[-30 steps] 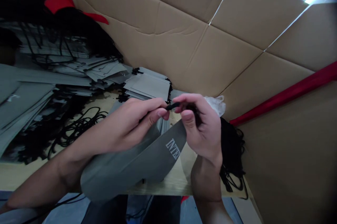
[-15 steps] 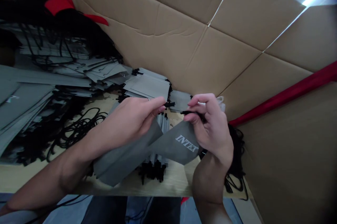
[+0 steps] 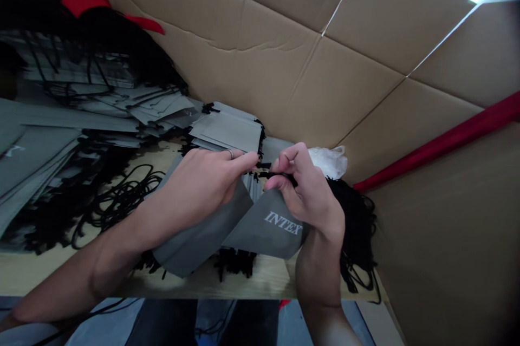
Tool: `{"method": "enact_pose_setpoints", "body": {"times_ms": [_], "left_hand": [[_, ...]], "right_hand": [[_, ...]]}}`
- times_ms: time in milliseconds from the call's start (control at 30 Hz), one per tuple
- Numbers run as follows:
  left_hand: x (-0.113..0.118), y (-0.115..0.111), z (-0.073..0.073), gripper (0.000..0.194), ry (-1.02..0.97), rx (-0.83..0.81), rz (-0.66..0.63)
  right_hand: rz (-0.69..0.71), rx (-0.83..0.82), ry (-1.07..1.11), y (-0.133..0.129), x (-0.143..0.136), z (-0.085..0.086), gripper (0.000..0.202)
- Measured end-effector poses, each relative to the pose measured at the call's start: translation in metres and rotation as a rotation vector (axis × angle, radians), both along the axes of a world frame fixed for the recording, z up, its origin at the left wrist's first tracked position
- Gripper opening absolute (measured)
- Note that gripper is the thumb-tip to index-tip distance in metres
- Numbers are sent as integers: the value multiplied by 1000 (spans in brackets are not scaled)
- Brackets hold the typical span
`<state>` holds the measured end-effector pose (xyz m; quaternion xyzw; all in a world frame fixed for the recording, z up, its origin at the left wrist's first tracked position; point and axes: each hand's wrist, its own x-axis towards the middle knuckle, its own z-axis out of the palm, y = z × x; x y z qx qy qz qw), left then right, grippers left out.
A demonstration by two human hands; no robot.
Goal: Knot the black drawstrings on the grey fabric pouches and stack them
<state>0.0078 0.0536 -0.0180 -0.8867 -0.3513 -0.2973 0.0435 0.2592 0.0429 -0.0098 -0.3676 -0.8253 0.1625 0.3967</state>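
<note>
A grey sheet (image 3: pixel 280 232) printed with "INTEX" hangs below my hands, its two parts crossing in front of me. My left hand (image 3: pixel 207 178), with a ring on one finger, is closed in a pinch on a short black cord end whose tip shows past the fingertips. In my right hand (image 3: pixel 304 189), thumb and forefinger grip another black cord end (image 3: pixel 266 175), at the upper edge of the printed part. The two cord tips lie close together, one just above the other; whether they touch I cannot tell.
Grey sheets with black edges (image 3: pixel 227 128) are stacked behind my hands, and more (image 3: pixel 36 162) lie at left. Loose black cord (image 3: pixel 122 194) coils on the wooden table (image 3: pixel 268 281). Black cords (image 3: pixel 357 232) and a clear plastic bag (image 3: pixel 329 162) sit at right. Cardboard walls (image 3: pixel 252 21) surround the back.
My right hand has moved left with its cord end, closing the gap to the left hand's cord. The printed part has shifted slightly left, and more of the plastic bag shows.
</note>
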Motion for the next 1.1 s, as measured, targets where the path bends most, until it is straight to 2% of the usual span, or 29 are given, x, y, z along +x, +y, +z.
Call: {"method": "enact_pose_setpoints", "body": {"times_ms": [200,367,533,667,833,900,967,1067,1100], "left_hand": [[-1,1,-4,36,-3,-15,14],[-1,3,-9,36,10,29,75],[-2,7,-12,35,-2,33,72],[-2,4,-9,32,-41,-17,19],[2,-2,4,19,-173,-97,-69],[1,1,11,23,-326,-105,-59],[-4,8,17,30,-573,-45,22],[-13,21,20,36,-920,62,179],[-15,24,20,37,-994,67,207]], "right_hand": [[1,-15,-1,-1,-1,1,29],[22,-42,5,-2,-3,4,25],[11,35,58,-2,-1,7,21],[-31,69,116,1,-4,6,49],[-46,83,95,-1,-9,8,32],[-118,35,80,-4,-7,11,32],[-158,-55,40,-6,-3,13,40],[-116,-149,-17,-3,-2,12,62],[-95,-174,-19,-1,-3,11,60]]}}
